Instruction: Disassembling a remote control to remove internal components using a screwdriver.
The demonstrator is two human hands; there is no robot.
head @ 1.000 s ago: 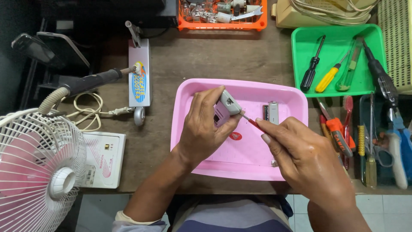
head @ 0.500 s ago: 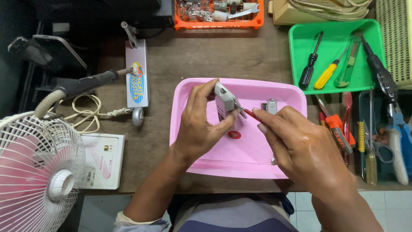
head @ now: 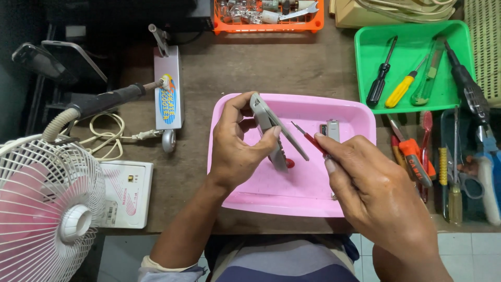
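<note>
Two hands over pink tray (head: pixel 313 203) — head view | left hand (head: pixel 237 143) clasps a grey device (head: pixel 267 125), tilted, above the tray | right hand (head: pixel 373 190) pinches a red-handled screwdriver (head: pixel 309 137), tip just beside the device — green tray (head: pixel 365 68) of tools well apart.

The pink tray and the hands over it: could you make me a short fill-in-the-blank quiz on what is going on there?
1. The left hand holds a small grey device over the ___ tray.
2. The right hand holds a thin screwdriver with a ___ handle.
3. The yellow-handled screwdriver lies in the ___ tray.

Missing words: pink; red; green
</note>
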